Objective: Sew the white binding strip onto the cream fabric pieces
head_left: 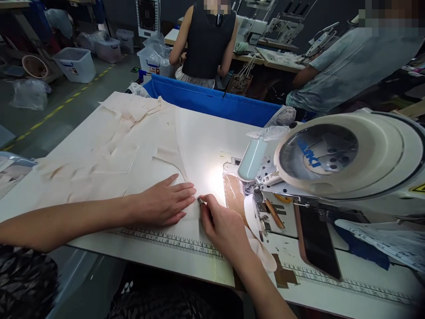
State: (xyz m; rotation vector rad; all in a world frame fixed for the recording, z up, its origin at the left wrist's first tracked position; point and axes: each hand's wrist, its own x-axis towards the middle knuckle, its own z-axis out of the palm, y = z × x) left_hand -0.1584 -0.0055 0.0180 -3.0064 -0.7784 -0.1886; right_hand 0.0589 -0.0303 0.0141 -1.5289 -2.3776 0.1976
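My left hand (166, 201) lies flat, fingers stretched out, on a thin cream fabric piece (169, 157) with a curved edge. Close to its fingertips, my right hand (221, 221) pinches a small metal tool (200, 200); most of it is hidden in the fingers, so its kind does not show. The tool's tip is at the fabric's edge, though I cannot tell if it touches. More cream fabric pieces (122, 119) lie loosely overlapped across the left of the white table (206, 128). A printed ruler strip (162, 239) runs along the table's front edge.
To the right stands a sewing machine (372, 150) with a lit needle area. Around it lie a wooden-handled tool (275, 213), a phone (317, 241) and white fabric strips. A blue cloth trough (212, 98) hangs behind the table. Two people work beyond it.
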